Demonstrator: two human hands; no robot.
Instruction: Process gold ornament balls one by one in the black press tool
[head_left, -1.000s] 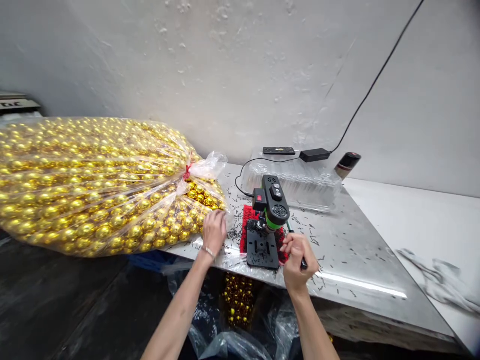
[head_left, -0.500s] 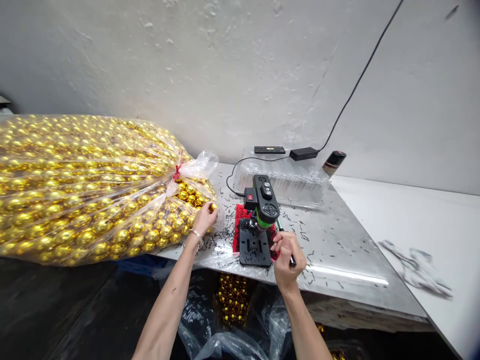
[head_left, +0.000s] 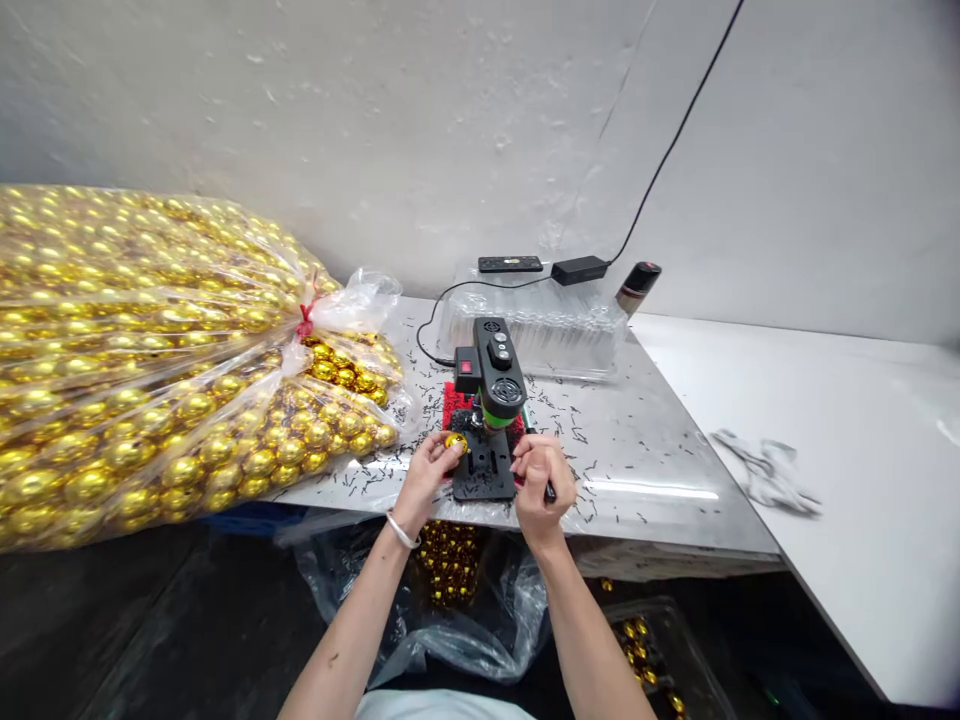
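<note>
Between the thumb and fingers of my left hand [head_left: 429,474] is a shiny gold ball [head_left: 456,442], held at the left edge of the black base plate [head_left: 484,482]. Above that plate stands a small black and green bench drill press [head_left: 498,375]; its lower end is partly hidden behind the head. My right hand [head_left: 543,484] is closed around the black-tipped lever handle [head_left: 550,493] at the machine's right side. A red mat [head_left: 453,402] covered in dark shavings lies under the machine.
A large clear bag of gold balls [head_left: 187,400], tied in red, fills the left. Behind the machine are a clear plastic box [head_left: 555,340], a power adapter [head_left: 580,270] and a can [head_left: 638,287]. Gloves [head_left: 765,470] lie right. An open bag of balls [head_left: 450,565] hangs below the table edge.
My left hand has moved right from the big bag's opening to the base plate, bringing a gold ball. My right hand stays on the lever handle. The camera view has shifted.
</note>
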